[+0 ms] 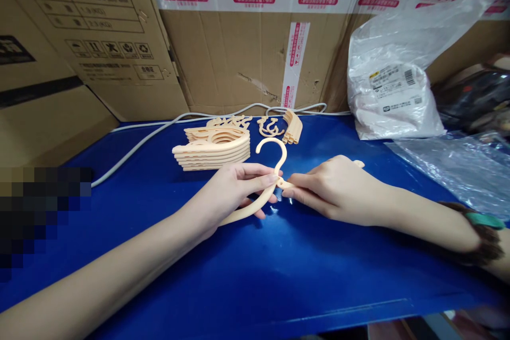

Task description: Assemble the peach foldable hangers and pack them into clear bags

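Observation:
In the middle of the head view, my left hand (pixel 233 186) pinches a cream plastic clothes hanger part at the base of its upright hook (pixel 284 153). One curved hanger arm (pixel 253 208) slopes down to the left from there, partly behind my fingers. My right hand (pixel 340 188) grips a second hanger arm (pixel 282 184), whose holed end meets the hook's base. Its far tip shows beyond my knuckles; most of it is hidden. Whether the two parts are joined, I cannot tell. Behind my left hand lies a neat stack of hanger pieces (pixel 213 156).
Loose hooks (pixel 271 128) and a small bundle of curved pieces (pixel 293 127) lie at the back of the blue table (pixel 247 276). A white cable (pixel 137 151) runs behind them. Cardboard boxes (pixel 239 48) wall the back and left. A plastic bag (pixel 394 95) stands back right.

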`<state>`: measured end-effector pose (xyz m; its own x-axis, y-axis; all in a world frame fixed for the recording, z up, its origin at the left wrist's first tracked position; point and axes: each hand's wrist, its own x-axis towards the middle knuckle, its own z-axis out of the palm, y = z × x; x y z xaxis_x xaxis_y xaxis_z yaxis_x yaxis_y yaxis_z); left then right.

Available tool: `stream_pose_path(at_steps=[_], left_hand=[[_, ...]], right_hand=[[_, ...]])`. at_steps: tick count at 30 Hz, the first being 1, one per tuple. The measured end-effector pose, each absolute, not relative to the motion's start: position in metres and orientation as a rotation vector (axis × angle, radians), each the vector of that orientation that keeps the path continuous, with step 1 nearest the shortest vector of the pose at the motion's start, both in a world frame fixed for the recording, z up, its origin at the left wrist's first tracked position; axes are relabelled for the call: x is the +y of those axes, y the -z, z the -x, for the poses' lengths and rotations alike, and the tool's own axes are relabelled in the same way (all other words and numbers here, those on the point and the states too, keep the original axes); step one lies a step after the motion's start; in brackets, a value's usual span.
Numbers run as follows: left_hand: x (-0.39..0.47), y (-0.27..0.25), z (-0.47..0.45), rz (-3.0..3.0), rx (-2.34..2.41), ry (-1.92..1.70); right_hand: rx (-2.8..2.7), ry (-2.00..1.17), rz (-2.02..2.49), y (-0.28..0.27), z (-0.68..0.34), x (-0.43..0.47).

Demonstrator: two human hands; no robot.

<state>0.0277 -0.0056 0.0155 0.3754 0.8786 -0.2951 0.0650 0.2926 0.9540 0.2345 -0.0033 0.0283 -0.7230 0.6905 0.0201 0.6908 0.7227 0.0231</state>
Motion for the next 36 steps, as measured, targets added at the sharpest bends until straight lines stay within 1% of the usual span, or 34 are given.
stream_pose_path(at_steps=[6,16,25,27,32,36], left_hand=[[-0.006,-0.016,-0.029,-1.144,1.083,-0.714],[-0.008,-0.017,-0.029,-1.205,1.089,-0.646],[-0.008,-0.018,-0.033,-1.374,1.08,-0.548],[-0.011,-0.016,-0.033,-1.517,1.083,-0.526],[-0.019,-0.016,-0.029,-2.015,1.155,-0.496],[-0.021,-0.019,-0.027,-2.45,1.248,-0.35]], right_hand=[[-2.829,-0.18,1.108,-0.028,-0.231,-0.005],[-2.839,-0.268,1.096,-0.034,-0.233,-0.004],[-2.885,-0.215,0.961,-0.034,-0.241,0.0],[-2.888,-0.178,0.964,-0.034,-0.244,0.005],[-2.872,0.054,1.023,-0.035,-0.249,0.018],[-2.845,0.207,1.104,-0.035,-0.25,0.023]])
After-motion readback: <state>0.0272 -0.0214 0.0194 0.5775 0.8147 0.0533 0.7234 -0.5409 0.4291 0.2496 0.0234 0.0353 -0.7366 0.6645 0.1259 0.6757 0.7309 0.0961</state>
